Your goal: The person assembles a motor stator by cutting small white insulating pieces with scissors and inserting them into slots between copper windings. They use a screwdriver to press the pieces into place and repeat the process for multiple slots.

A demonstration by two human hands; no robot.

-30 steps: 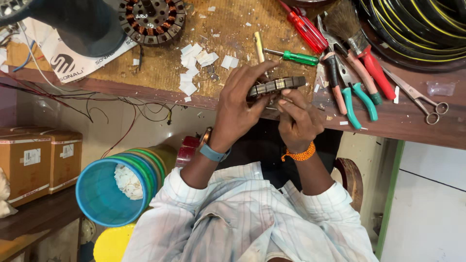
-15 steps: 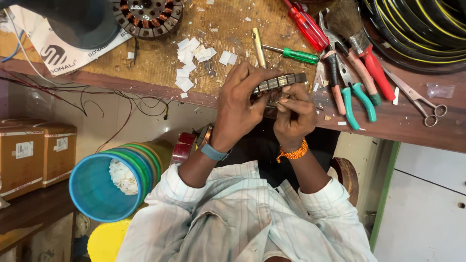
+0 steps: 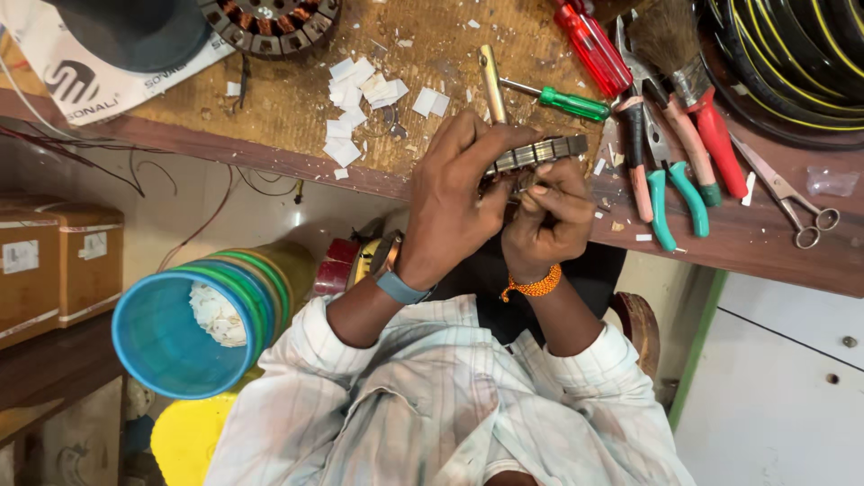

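Head view is showing a small slotted metal stator core (image 3: 538,153) being held at the near edge of the wooden workbench (image 3: 270,108). The left hand (image 3: 454,202) is gripping it, fingers curled tightly over its top. The right hand (image 3: 549,211) is pinching something small against its underside; what exactly cannot be told. Its slots are looking bare, so the core appears unwound. Cut paper slips (image 3: 355,99) are lying beyond, a green screwdriver (image 3: 562,102) and pliers (image 3: 661,171) to the right.
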